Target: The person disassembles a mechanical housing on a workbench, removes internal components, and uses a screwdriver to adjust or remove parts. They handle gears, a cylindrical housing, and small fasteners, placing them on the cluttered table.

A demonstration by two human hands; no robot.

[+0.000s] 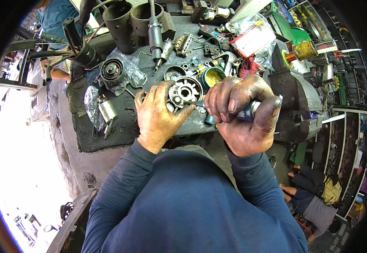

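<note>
**Technician A:** Where does the part sit, and what has hold of it?

**Technician B:** The round metal housing (185, 91) rests on the dark workbench (107, 139), just beyond the fingertips of our left hand (158, 116). Those fingers are spread and curled against its near rim, pinning it down rather than wrapping it. Our right hand (240, 116) is closed in a full fist around the screwdriver (251, 109), thumb laid over the grip.

**Technician A:** How do we judge its handling?

**Technician B:** We judge the housing to be a rigid metal casting, fairly heavy for its size, not fragile. Both hands look greasy, so we expect a slippery surface. The outer rim is the best place to take hold, with the finger pads opposed across it; the spoked centre offers poor purchase.

**Technician A:** Orientation?

**Technician B:** The housing lies flat, open face up, its axis roughly vertical through the central bore. The screwdriver's long axis runs nearly level, from the fist on the right toward the left, with the tip at the housing's near edge, beside the left fingertips. Whether the tip is seated we cannot tell.
</note>
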